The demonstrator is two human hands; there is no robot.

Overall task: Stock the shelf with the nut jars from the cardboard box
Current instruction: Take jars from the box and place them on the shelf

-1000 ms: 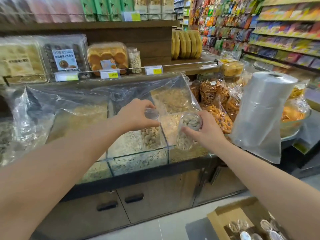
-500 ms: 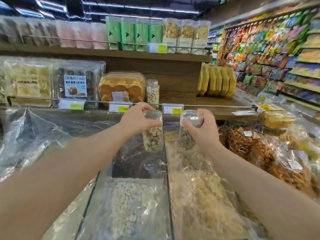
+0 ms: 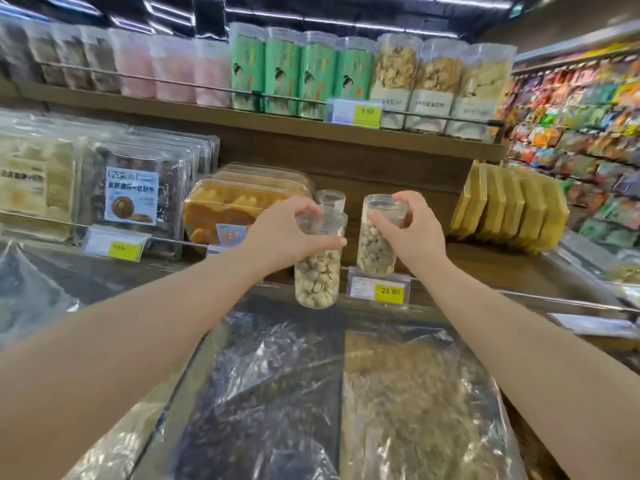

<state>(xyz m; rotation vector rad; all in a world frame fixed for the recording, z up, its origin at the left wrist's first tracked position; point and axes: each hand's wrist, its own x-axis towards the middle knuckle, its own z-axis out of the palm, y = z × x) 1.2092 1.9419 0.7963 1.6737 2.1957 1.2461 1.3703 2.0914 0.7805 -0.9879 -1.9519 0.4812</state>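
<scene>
My left hand [image 3: 282, 233] grips a clear nut jar [image 3: 317, 278] by its lid end, upright, just in front of the wooden shelf's rail. My right hand [image 3: 407, 233] holds a second clear nut jar [image 3: 375, 251] from its right side, upright, over the shelf [image 3: 485, 265] above a yellow price tag [image 3: 379, 289]. A third nut jar [image 3: 330, 200] stands on the shelf behind my left hand, mostly hidden. The cardboard box is out of view.
A tub of orange pastries [image 3: 235, 206] sits left of the jars, and yellow packets [image 3: 509, 209] lean at the right. Boxed cookies [image 3: 135, 195] stand further left. Plastic-covered bulk bins [image 3: 346, 393] lie under my arms. An upper shelf [image 3: 311, 123] carries tall green and clear canisters.
Both hands have carried their jars up and forward from over the bulk bins to the shelf front. The view has tilted up, and the cardboard box has dropped out of sight.
</scene>
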